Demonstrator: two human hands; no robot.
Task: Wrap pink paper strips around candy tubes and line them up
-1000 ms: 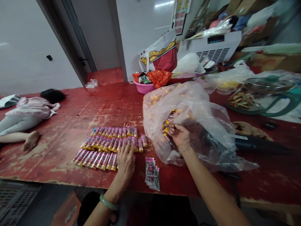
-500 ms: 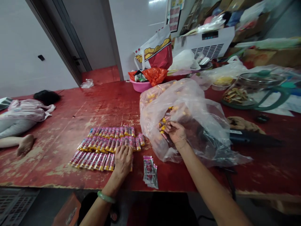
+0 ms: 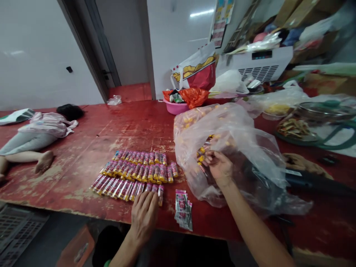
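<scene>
Rows of small clear tubes with pink printed labels and yellow ends lie side by side on the red table. My left hand is palm down at the near side of the front row, its fingers stretched forward and fingertips by the tube ends. At the mouth of a large translucent plastic bag, my right hand has its fingers curled beside yellow-capped tubes. What its fingertips grip is too small to make out. A small stack of pink-and-silver printed sachets lies between my hands.
A person lies on the table at the left. Behind the bag stand a pink basin and a printed carrier bag. To the right are a glass pot with a green handle and a dark tool partly under the plastic.
My left hand has drawn back from the tubes towards the table's near edge, uncovering the right end of the front row. My right hand stays at the bag's mouth. The camera view has shifted.
</scene>
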